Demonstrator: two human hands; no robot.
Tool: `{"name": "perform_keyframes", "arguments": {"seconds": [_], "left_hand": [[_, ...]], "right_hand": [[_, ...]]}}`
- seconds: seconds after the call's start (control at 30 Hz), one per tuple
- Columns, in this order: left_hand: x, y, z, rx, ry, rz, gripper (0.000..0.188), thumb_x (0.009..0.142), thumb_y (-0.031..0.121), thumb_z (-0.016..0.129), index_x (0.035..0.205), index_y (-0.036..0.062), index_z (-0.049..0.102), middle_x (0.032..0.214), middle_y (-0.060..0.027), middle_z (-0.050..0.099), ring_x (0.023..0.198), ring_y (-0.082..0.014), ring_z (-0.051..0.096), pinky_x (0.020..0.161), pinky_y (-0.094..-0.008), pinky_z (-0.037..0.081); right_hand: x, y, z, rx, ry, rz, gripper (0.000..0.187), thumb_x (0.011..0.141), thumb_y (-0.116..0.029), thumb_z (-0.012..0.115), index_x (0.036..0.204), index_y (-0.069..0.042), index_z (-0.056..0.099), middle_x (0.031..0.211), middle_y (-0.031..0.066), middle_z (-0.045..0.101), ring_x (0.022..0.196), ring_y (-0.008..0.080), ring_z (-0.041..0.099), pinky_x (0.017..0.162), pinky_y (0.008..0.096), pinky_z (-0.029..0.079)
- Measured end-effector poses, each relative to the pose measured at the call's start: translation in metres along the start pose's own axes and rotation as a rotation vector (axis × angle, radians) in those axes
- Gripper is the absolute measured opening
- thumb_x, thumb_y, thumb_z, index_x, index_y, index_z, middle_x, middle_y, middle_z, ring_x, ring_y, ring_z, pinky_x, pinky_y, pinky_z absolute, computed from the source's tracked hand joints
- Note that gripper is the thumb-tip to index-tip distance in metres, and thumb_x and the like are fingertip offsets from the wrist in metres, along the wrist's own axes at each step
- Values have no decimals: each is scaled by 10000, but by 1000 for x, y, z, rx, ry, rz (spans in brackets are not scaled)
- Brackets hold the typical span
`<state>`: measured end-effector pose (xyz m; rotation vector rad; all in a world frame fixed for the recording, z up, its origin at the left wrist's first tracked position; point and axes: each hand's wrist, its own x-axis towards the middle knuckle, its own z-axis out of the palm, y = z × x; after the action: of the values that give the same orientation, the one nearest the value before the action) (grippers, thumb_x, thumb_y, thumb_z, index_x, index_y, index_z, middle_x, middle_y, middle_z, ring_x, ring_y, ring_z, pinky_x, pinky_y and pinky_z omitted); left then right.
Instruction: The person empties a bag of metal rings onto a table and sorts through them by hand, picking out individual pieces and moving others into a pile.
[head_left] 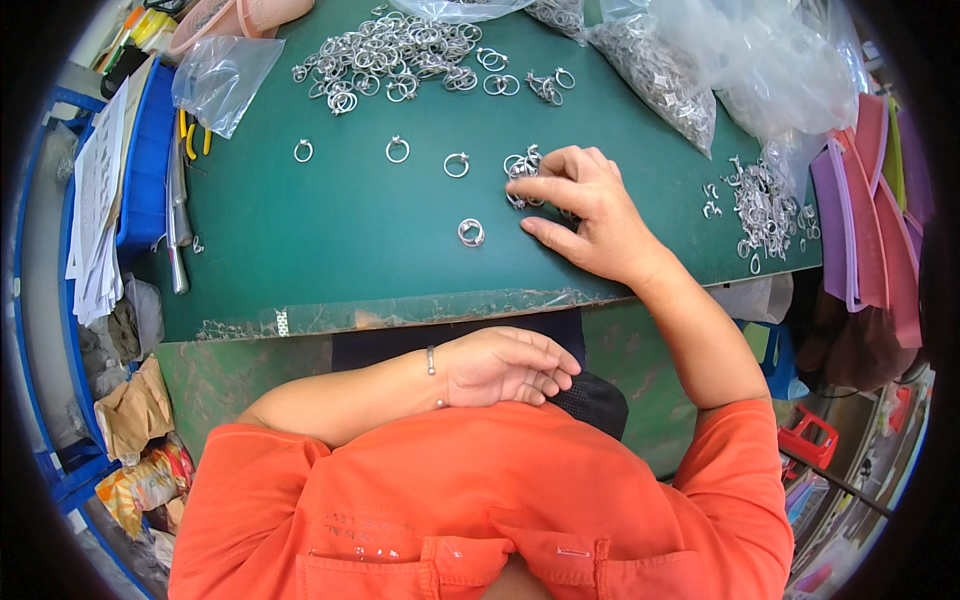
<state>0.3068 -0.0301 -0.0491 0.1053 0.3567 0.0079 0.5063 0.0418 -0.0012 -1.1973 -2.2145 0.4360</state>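
Observation:
My right hand (590,215) reaches over the green table mat, thumb and index finger apart. Its index fingertip touches a small cluster of silver rings (523,163), and the palm partly hides some of them. To the left of that cluster, three single rings stand apart in a loose row: a far-left ring (303,150), a middle ring (398,149) and a nearer ring (457,165). Closer to me lies another silver ring piece (471,233). My left hand (510,366) rests against my body below the table edge, palm up, fingers loosely bent with nothing visible in them.
A large pile of rings (390,55) lies at the back. Bags of metal parts (655,80) stand at the back right, with loose small parts (768,205) below. At left are a blue tray (150,160), yellow-handled pliers (190,138) and a plastic bag (228,85).

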Motion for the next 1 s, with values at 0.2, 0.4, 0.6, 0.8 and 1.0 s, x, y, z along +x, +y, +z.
{"name": "perform_keyframes", "arguments": {"seconds": [0.2, 0.4, 0.6, 0.8, 1.0], "left_hand": [[9, -4, -18, -198, 153, 116, 191, 946, 101, 546, 1091, -7, 606, 942, -80, 642, 811, -148, 625, 725, -280, 518], [10, -8, -25, -289, 232, 205, 181, 944, 127, 565, 1078, 12, 605, 911, -42, 602, 816, -133, 586, 726, -270, 507], [11, -6, -21, -280, 209, 243, 203, 955, 163, 557, 1089, 16, 599, 912, -38, 598, 817, -140, 586, 730, -270, 511], [3, -7, -23, -349, 105, 313, 236, 965, 190, 532, 1114, 13, 579, 978, -67, 602, 874, -167, 604, 794, -292, 527], [-5, -5, -5, -570, 40, 353, 340, 1000, 302, 433, 1222, 58, 515, 1195, -102, 563, 1093, -241, 578, 964, -394, 493]], "right_hand": [[-9, 2, 0, 144, -13, 51, 251, 717, -139, 763, 952, -99, 683, 967, 76, 586, 916, 276, 540, 828, 370, 429], [-8, -17, 5, 32, -6, 27, 413, 742, -137, 708, 1148, -124, 633, 1001, 88, 566, 913, 283, 522, 805, 383, 412], [27, -43, 40, -257, 27, 116, 469, 783, -149, 684, 1245, -162, 606, 1024, 94, 542, 941, 278, 507, 800, 410, 411], [17, -33, 36, -70, 66, 44, 319, 790, -166, 697, 1083, -70, 616, 1077, 122, 568, 976, 310, 522, 841, 416, 424], [10, -53, 37, 106, -138, -262, 327, 780, -95, 699, 1090, -15, 635, 1216, 183, 593, 1131, 369, 566, 939, 434, 460]]}}
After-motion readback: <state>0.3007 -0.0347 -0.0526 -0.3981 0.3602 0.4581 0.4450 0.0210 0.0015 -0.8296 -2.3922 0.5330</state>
